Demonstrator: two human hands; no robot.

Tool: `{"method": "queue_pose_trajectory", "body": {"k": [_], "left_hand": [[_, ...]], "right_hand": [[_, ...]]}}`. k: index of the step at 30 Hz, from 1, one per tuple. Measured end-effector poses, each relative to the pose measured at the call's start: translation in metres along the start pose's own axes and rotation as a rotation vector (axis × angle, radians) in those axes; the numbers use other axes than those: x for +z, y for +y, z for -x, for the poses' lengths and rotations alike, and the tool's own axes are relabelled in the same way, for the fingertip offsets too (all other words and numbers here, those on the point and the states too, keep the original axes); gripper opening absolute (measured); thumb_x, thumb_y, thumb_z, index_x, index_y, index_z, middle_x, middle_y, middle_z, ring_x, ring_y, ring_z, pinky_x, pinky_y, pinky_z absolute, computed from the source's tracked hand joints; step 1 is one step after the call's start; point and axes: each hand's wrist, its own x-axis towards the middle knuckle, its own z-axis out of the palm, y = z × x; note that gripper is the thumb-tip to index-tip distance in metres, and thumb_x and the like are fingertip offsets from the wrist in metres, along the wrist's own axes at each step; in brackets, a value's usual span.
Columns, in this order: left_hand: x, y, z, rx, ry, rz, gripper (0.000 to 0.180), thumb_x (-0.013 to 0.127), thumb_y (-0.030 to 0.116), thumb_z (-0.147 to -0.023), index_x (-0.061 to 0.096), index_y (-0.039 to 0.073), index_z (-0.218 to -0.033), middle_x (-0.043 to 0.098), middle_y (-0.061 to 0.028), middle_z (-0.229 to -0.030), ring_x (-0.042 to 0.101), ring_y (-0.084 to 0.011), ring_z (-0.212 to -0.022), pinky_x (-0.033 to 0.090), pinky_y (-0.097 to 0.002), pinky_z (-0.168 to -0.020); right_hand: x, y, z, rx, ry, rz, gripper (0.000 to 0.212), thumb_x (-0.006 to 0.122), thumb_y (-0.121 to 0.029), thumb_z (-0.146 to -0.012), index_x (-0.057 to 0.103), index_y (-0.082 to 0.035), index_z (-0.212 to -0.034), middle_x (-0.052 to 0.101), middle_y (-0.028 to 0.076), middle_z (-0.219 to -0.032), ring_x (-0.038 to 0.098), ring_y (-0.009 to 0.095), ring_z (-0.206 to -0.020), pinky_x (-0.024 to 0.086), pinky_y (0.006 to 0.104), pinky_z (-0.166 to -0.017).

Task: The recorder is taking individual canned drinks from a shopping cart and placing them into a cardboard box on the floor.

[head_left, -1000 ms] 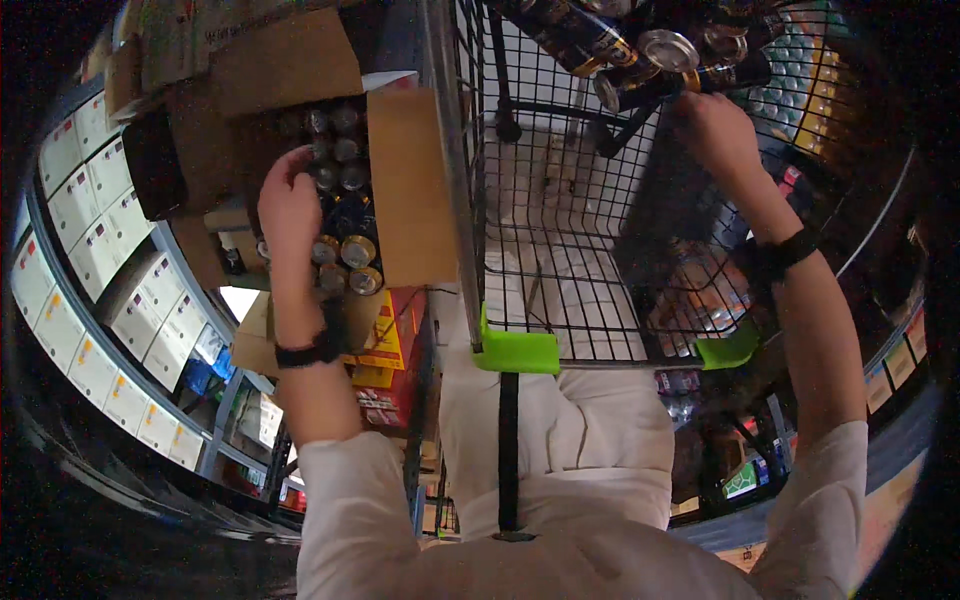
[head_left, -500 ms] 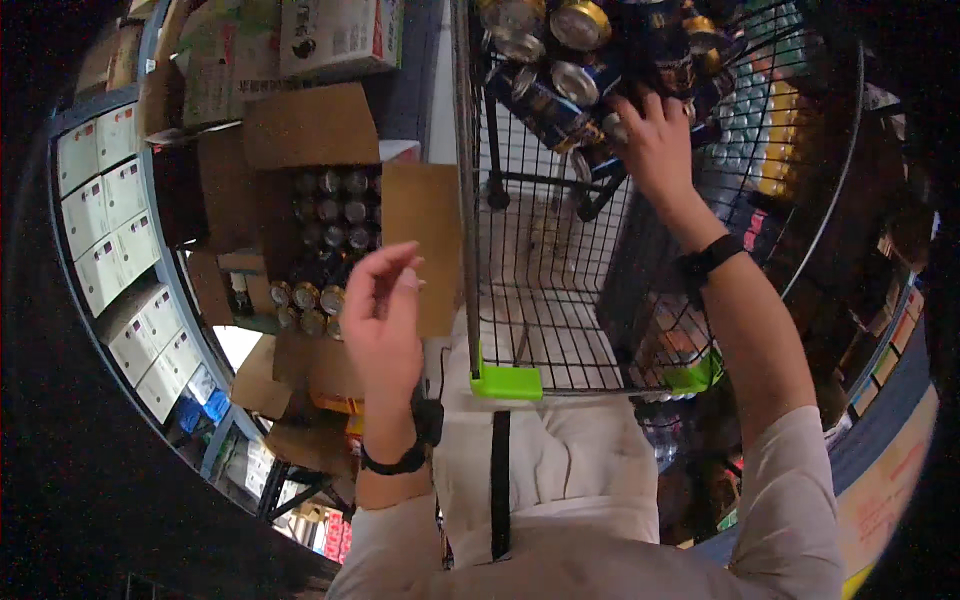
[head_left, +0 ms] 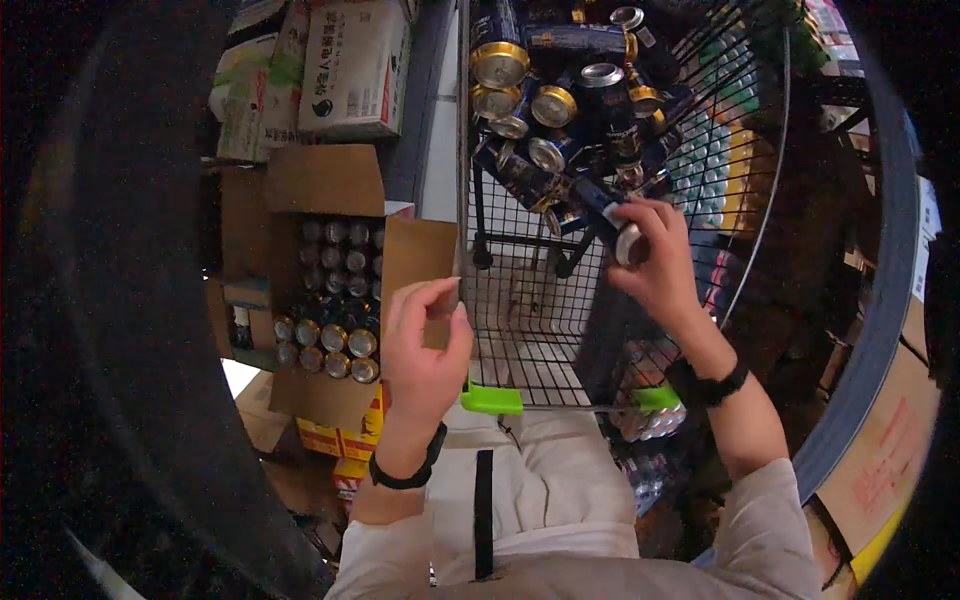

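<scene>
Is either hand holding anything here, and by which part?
The right hand grips a dark blue drink can around its silver end. The left hand holds nothing.

A wire cart (head_left: 520, 330) carries a heap of dark cans (head_left: 560, 110) piled at its far end, its near mesh bare. Just left of it an open cardboard box (head_left: 325, 180) sits on the floor, holding rows of upright cans (head_left: 335, 300). More closed cartons (head_left: 350, 65) stand behind the box.

Dim shop aisle, stacked cardboard cartons (head_left: 350, 65) at left, stocked shelving (head_left: 715, 170) at right
</scene>
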Motion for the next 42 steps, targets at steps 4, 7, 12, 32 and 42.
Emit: {"method": "queue_pose_trajectory", "body": {"k": [4, 7, 12, 32, 42], "left_hand": [[-0.004, 0.021, 0.002, 0.326, -0.081, -0.131, 0.047, 0.080, 0.013, -0.076, 0.065, 0.006, -0.120, 0.064, -0.0120, -0.117, 0.061, -0.0303, -0.108, 0.049, -0.0386, -0.096], [0.006, 0.038, -0.005, 0.471, -0.273, -0.036, 0.062, 0.088, 0.022, -0.069, 0.064, 0.007, -0.125, 0.063, -0.0124, -0.125, 0.059, -0.0329, -0.116, 0.048, -0.0412, -0.100], [-0.017, 0.028, -0.002, 0.451, -0.572, 0.151, 0.077, 0.093, 0.031, -0.061, 0.063, 0.007, -0.128, 0.065, -0.0125, -0.126, 0.061, -0.0315, -0.118, 0.047, -0.0404, -0.102], [-0.094, -0.160, 0.021, -0.584, 0.075, -0.741, 0.067, 0.078, 0.048, -0.075, 0.064, 0.009, -0.128, 0.070, -0.0165, -0.116, 0.067, -0.0344, -0.107, 0.052, -0.0442, -0.093], [-0.036, -0.262, -0.026, -0.682, -0.254, -0.921, 0.055, 0.073, 0.047, -0.080, 0.070, 0.003, -0.113, 0.068, -0.0199, -0.120, 0.066, -0.0374, -0.111, 0.053, -0.0470, -0.094]], "right_hand": [[-0.030, -0.039, 0.036, 0.062, -0.026, -0.220, 0.070, 0.079, -0.007, -0.054, 0.059, -0.011, -0.121, 0.060, 0.012, -0.122, 0.055, 0.033, -0.111, 0.045, 0.0402, -0.101], [-0.051, -0.066, 0.067, 0.214, -0.085, -0.530, 0.069, 0.079, -0.012, -0.060, 0.055, -0.006, -0.125, 0.060, 0.012, -0.120, 0.057, 0.026, -0.113, 0.044, 0.0357, -0.102], [-0.053, -0.104, 0.095, 0.426, -0.169, -0.962, 0.074, 0.074, -0.014, -0.070, 0.042, -0.003, -0.136, 0.056, 0.010, -0.124, 0.055, 0.020, -0.117, 0.044, 0.0325, -0.101], [0.035, -0.030, 0.157, 0.052, -0.836, 0.077, 0.060, 0.077, -0.031, -0.068, 0.062, -0.006, -0.120, 0.058, 0.017, -0.118, 0.053, 0.039, -0.115, 0.044, 0.0476, -0.102], [0.042, -0.005, 0.165, 0.011, -0.898, -0.090, 0.060, 0.073, -0.030, -0.073, 0.061, -0.004, -0.125, 0.060, 0.023, -0.125, 0.051, 0.045, -0.123, 0.043, 0.0497, -0.107]]}}
